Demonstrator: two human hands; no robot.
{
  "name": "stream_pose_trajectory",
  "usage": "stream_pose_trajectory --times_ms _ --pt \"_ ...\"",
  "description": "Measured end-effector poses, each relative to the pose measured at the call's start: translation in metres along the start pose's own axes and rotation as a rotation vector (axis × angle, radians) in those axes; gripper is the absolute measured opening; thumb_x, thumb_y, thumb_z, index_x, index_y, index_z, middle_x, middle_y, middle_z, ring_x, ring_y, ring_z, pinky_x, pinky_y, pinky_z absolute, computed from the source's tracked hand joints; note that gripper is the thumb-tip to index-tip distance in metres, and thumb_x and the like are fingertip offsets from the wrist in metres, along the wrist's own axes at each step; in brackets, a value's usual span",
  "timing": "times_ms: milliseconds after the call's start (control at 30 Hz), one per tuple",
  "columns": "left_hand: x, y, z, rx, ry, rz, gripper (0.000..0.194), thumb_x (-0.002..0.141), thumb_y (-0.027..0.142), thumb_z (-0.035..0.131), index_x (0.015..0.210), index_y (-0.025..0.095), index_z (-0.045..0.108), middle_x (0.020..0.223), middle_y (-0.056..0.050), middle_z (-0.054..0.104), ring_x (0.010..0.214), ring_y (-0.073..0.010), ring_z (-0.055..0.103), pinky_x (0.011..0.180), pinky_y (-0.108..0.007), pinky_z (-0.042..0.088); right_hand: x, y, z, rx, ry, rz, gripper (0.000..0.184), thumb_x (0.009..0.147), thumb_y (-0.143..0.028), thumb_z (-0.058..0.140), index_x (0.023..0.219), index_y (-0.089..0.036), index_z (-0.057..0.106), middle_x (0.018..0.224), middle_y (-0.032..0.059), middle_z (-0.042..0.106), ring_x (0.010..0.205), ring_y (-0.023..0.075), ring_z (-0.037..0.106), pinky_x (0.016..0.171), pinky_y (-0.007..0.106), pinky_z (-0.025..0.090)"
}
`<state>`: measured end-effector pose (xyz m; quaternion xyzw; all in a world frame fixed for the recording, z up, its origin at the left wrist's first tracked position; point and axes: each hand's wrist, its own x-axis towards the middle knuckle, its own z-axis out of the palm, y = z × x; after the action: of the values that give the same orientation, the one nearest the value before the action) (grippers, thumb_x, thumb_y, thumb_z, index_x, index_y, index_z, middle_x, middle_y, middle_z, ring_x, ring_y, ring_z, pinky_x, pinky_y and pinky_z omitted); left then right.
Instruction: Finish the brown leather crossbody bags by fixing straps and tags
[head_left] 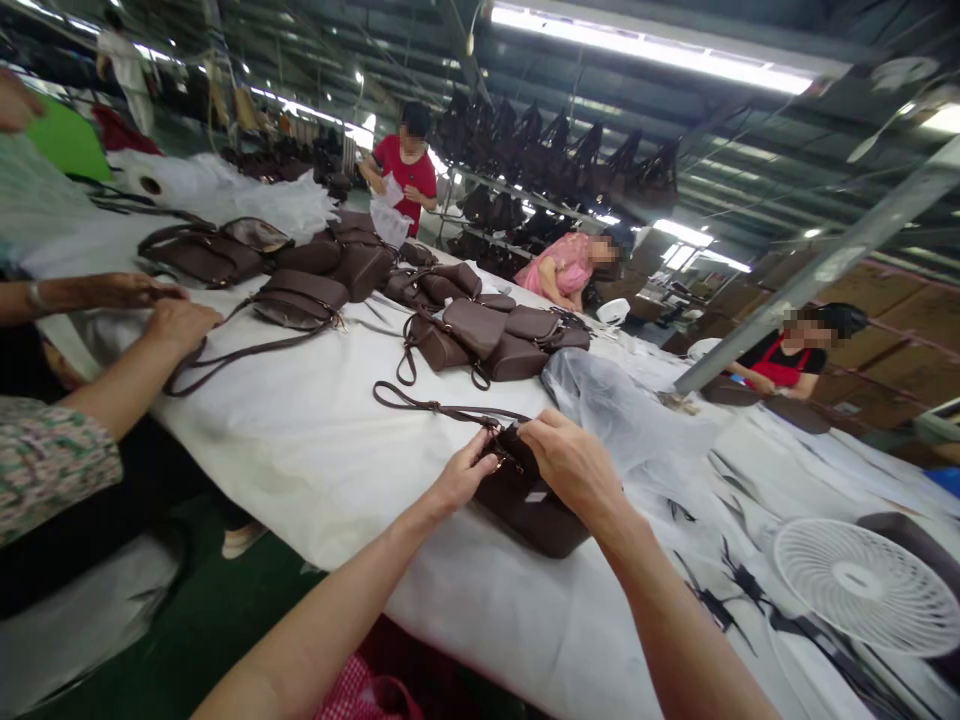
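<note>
A dark brown handbag (536, 515) lies on the white-covered table (360, 450) in front of me. Its thin strap (420, 402) trails off to the left across the cloth. My left hand (463, 470) grips the bag's upper left end by the metal strap fitting, thumb and fingers closed. On the top edge, my right hand (571, 462) pinches the bag with bent fingers; the exact spot under the fingertips is hidden. Just beyond the bag sits a heap of similar brown bags (480, 335).
Clear plastic wrapping (615, 410) lies right of the bag. A white fan (862, 580) and dark cords (720, 600) are at the lower right. At left, a co-worker's hands (176, 315) handle another strap. A slanted metal post (810, 270) rises at the right.
</note>
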<state>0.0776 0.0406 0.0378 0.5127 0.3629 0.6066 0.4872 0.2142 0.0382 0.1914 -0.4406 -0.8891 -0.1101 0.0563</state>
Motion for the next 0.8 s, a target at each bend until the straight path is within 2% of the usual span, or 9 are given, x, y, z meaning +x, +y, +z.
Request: stream_pose_trajectory --times_ms 133,300,433,567,700,800 --pt "0.006 0.005 0.0 -0.172 0.05 -0.084 0.051 0.077 0.026 0.063 0.126 0.015 0.059 0.129 -0.009 0.06 0.114 -0.0269 0.057 0.101 -0.04 0.044 0.021 -0.006 0.003 -0.155 -0.09 0.038 0.03 0.097 -0.024 0.038 0.092 -0.021 0.067 0.093 0.0045 0.062 0.078 0.0146 0.06 0.058 0.025 0.035" --pt "0.012 0.007 0.003 -0.328 0.156 -0.101 0.036 0.07 0.018 0.064 0.105 0.014 0.068 0.105 -0.006 0.07 0.098 -0.0203 0.062 0.091 -0.032 0.047 0.04 -0.013 0.01 -0.249 -0.148 0.074 0.034 0.097 -0.024 0.035 0.092 -0.019 0.068 0.094 0.0071 0.064 0.078 0.0173 0.063 0.058 0.026 0.038" --pt "0.016 0.007 0.007 -0.37 0.243 -0.117 0.023 0.067 0.017 0.063 0.089 0.013 0.069 0.084 -0.002 0.07 0.079 -0.0147 0.062 0.078 -0.027 0.048 0.048 -0.015 0.009 -0.273 -0.211 0.058 0.036 0.097 -0.027 0.035 0.095 -0.019 0.069 0.096 0.0099 0.065 0.081 0.0187 0.065 0.061 0.026 0.041" --pt "0.022 0.009 0.011 -0.425 0.259 -0.153 0.019 0.064 0.025 0.07 0.078 0.012 0.066 0.071 -0.001 0.066 0.066 -0.0124 0.058 0.068 -0.025 0.046 0.054 -0.017 0.008 -0.263 -0.253 0.05 0.035 0.095 -0.026 0.038 0.096 -0.018 0.071 0.099 0.0126 0.067 0.086 0.0204 0.066 0.066 0.026 0.044" --pt "0.028 0.008 0.014 -0.395 0.326 -0.188 0.019 0.062 0.026 0.072 0.07 0.013 0.061 0.064 0.0 0.062 0.059 -0.011 0.055 0.061 -0.024 0.044 0.061 -0.016 0.01 -0.235 -0.25 0.069 0.03 0.089 -0.021 0.044 0.096 -0.017 0.073 0.102 0.0131 0.069 0.091 0.0223 0.066 0.07 0.026 0.046" --pt "0.031 0.009 0.01 -0.227 0.342 -0.174 0.011 0.064 0.022 0.067 0.068 0.014 0.06 0.062 0.001 0.06 0.058 -0.0109 0.053 0.06 -0.023 0.042 0.064 -0.016 0.011 -0.197 -0.259 0.113 0.028 0.086 -0.019 0.048 0.096 -0.02 0.073 0.103 0.0117 0.07 0.093 0.0223 0.065 0.073 0.027 0.047"
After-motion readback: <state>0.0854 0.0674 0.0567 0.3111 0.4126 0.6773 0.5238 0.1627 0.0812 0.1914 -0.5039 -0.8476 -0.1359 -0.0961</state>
